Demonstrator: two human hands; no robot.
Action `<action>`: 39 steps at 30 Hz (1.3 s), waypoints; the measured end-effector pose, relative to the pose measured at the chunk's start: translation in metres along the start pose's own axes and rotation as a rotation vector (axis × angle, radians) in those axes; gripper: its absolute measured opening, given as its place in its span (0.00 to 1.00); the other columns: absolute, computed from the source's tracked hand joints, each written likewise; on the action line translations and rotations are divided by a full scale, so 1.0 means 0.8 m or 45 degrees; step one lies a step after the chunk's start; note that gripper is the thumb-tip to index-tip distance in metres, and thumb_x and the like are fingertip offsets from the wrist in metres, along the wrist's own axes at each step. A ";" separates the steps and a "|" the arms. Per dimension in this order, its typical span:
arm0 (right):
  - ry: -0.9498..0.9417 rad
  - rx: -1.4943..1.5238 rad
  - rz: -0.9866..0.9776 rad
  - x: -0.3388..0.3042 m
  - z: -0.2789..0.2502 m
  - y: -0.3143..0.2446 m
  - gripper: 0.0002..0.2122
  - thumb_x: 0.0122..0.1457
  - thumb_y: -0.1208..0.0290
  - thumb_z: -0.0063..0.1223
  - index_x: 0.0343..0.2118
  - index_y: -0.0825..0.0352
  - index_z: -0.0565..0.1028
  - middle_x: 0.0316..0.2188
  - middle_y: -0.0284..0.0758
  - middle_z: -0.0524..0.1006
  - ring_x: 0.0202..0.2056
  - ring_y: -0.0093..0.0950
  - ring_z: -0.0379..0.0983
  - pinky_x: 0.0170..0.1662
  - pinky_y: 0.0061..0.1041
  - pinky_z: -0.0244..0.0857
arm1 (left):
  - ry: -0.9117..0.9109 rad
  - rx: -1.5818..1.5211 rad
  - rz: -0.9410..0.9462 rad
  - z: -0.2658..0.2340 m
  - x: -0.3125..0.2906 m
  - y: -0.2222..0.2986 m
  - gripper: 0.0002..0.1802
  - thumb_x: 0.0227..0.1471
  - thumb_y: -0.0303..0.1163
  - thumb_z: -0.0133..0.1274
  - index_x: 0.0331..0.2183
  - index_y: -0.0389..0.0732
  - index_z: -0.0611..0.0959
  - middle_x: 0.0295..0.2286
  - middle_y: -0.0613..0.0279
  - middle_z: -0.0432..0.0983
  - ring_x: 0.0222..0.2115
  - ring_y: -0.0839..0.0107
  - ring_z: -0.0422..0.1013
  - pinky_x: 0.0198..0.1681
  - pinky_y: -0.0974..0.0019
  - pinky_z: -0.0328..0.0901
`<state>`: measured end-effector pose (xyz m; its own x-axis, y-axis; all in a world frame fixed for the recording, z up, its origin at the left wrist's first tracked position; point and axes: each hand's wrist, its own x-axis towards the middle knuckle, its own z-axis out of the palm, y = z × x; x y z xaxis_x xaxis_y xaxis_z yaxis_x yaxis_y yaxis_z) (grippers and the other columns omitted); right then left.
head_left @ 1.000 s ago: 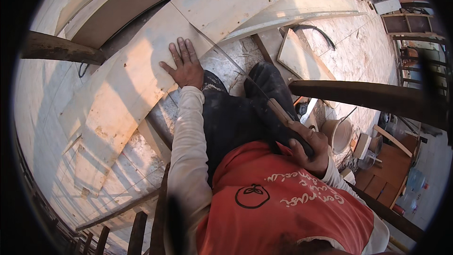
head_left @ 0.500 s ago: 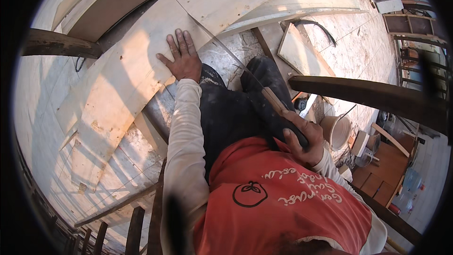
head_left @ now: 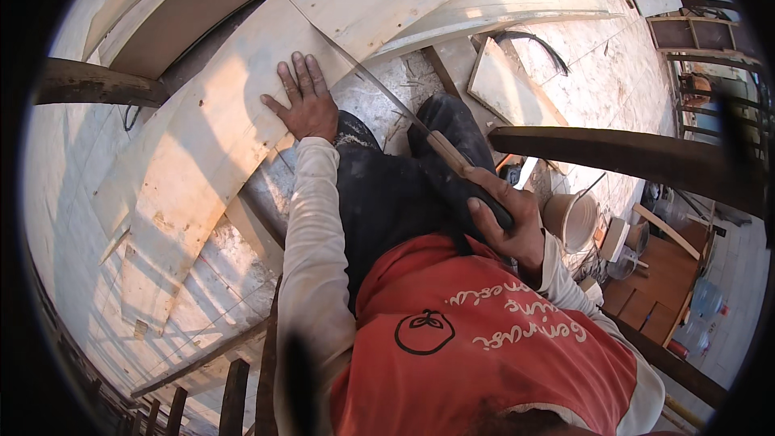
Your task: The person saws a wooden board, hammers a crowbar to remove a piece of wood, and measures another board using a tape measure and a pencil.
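A long pale plywood board (head_left: 194, 169) lies slantwise in front of me, with a narrow cut line running across it. My left hand (head_left: 307, 103) rests flat on the board, left of the cut, fingers spread. My right hand (head_left: 517, 222) is closed round the rear of a handsaw (head_left: 386, 90) with a wooden handle. The saw's blade sits in the cut at the board's near edge and points away to the upper left. Part of the grip is hidden by my fingers.
More boards (head_left: 182, 20) stand behind at the upper left. Dark wooden beams (head_left: 622, 157) jut in from both sides. On the right are an offcut (head_left: 513, 85), a round tub (head_left: 571, 220), a brown panel (head_left: 658, 291) and clear plastic bottles (head_left: 705, 304).
My right hand has pushed the saw forward and up-left, so the handle is nearer the board and less blade shows on my side. My left hand stays pressed on the board.
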<state>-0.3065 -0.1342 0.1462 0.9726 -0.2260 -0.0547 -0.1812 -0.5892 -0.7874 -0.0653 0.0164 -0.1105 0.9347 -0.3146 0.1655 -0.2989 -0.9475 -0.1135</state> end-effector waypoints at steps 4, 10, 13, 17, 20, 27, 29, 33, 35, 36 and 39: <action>0.133 0.100 -0.129 0.156 0.066 0.016 0.19 0.60 0.73 0.57 0.55 0.67 0.74 0.38 0.46 0.82 0.37 0.25 0.80 0.42 0.25 0.71 | 0.040 -0.090 0.039 -0.002 0.003 0.009 0.34 0.59 0.38 0.45 0.66 0.52 0.61 0.69 0.68 0.47 0.70 0.58 0.42 0.60 0.17 0.36; -0.093 0.067 0.014 -0.060 -0.049 -0.013 0.20 0.58 0.81 0.54 0.54 0.73 0.73 0.43 0.48 0.82 0.39 0.36 0.83 0.43 0.25 0.75 | 0.095 -0.048 -0.011 0.011 -0.009 -0.008 0.33 0.59 0.37 0.45 0.66 0.52 0.63 0.69 0.68 0.48 0.70 0.58 0.42 0.60 0.17 0.37; -0.056 -0.085 -0.143 -0.062 -0.044 -0.010 0.20 0.57 0.81 0.54 0.54 0.73 0.72 0.43 0.48 0.82 0.37 0.37 0.84 0.41 0.26 0.76 | 0.049 -0.050 -0.004 0.004 -0.006 0.000 0.33 0.59 0.37 0.44 0.66 0.51 0.62 0.69 0.68 0.48 0.70 0.58 0.42 0.60 0.17 0.37; 0.028 0.061 -0.054 0.125 0.060 0.029 0.18 0.60 0.74 0.57 0.54 0.68 0.74 0.39 0.46 0.82 0.37 0.29 0.82 0.42 0.24 0.72 | 0.077 -0.134 0.023 -0.007 0.007 0.007 0.34 0.60 0.37 0.44 0.66 0.51 0.61 0.69 0.68 0.49 0.70 0.59 0.42 0.60 0.16 0.36; 0.076 0.003 -0.148 0.146 0.074 0.018 0.19 0.60 0.74 0.57 0.55 0.68 0.74 0.37 0.46 0.82 0.37 0.25 0.81 0.42 0.23 0.71 | -0.012 -0.073 0.009 -0.006 -0.001 0.003 0.34 0.60 0.37 0.44 0.67 0.51 0.60 0.69 0.68 0.49 0.70 0.59 0.42 0.60 0.16 0.36; -0.077 -0.142 -0.070 -0.073 -0.055 -0.012 0.20 0.57 0.81 0.55 0.54 0.72 0.73 0.38 0.47 0.83 0.36 0.34 0.84 0.39 0.25 0.75 | 0.041 -0.031 0.007 0.005 -0.006 -0.002 0.34 0.60 0.38 0.44 0.67 0.51 0.60 0.69 0.68 0.49 0.70 0.59 0.44 0.59 0.15 0.38; -0.014 -0.021 -0.046 -0.023 -0.015 0.005 0.21 0.56 0.82 0.56 0.54 0.71 0.73 0.40 0.46 0.83 0.38 0.37 0.83 0.41 0.28 0.75 | 0.038 -0.025 0.001 -0.001 -0.001 0.004 0.34 0.60 0.38 0.44 0.66 0.52 0.61 0.69 0.68 0.50 0.70 0.59 0.45 0.59 0.15 0.38; 0.117 0.062 -0.187 0.136 0.068 0.025 0.18 0.59 0.74 0.59 0.53 0.67 0.76 0.39 0.45 0.82 0.36 0.27 0.81 0.40 0.26 0.72 | 0.059 -0.033 0.032 -0.009 0.002 0.008 0.33 0.60 0.38 0.44 0.66 0.52 0.62 0.68 0.69 0.50 0.70 0.59 0.45 0.59 0.15 0.37; 0.006 0.071 -0.037 0.141 0.064 0.011 0.19 0.59 0.75 0.58 0.54 0.68 0.75 0.38 0.45 0.82 0.34 0.26 0.80 0.40 0.25 0.72 | 0.043 0.008 0.013 -0.007 0.001 0.003 0.32 0.60 0.37 0.43 0.66 0.52 0.63 0.69 0.70 0.50 0.70 0.60 0.45 0.59 0.16 0.36; -0.024 0.060 -0.006 0.111 0.050 0.003 0.19 0.59 0.75 0.57 0.55 0.68 0.74 0.38 0.44 0.82 0.35 0.26 0.80 0.40 0.24 0.72 | 0.049 0.000 -0.005 -0.004 0.003 -0.002 0.32 0.60 0.37 0.43 0.66 0.52 0.63 0.69 0.70 0.50 0.70 0.60 0.45 0.59 0.16 0.36; -0.006 0.038 -0.080 -0.043 -0.025 0.003 0.18 0.59 0.80 0.53 0.54 0.74 0.73 0.37 0.47 0.83 0.33 0.32 0.83 0.39 0.25 0.74 | 0.013 -0.067 -0.024 0.006 -0.008 -0.005 0.30 0.62 0.35 0.40 0.65 0.52 0.64 0.69 0.69 0.50 0.70 0.59 0.44 0.58 0.15 0.35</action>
<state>-0.3437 -0.1434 0.1581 0.9825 -0.1859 -0.0073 -0.1155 -0.5788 -0.8073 -0.0695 0.0225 -0.1156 0.9383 -0.2973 0.1767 -0.2914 -0.9548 -0.0590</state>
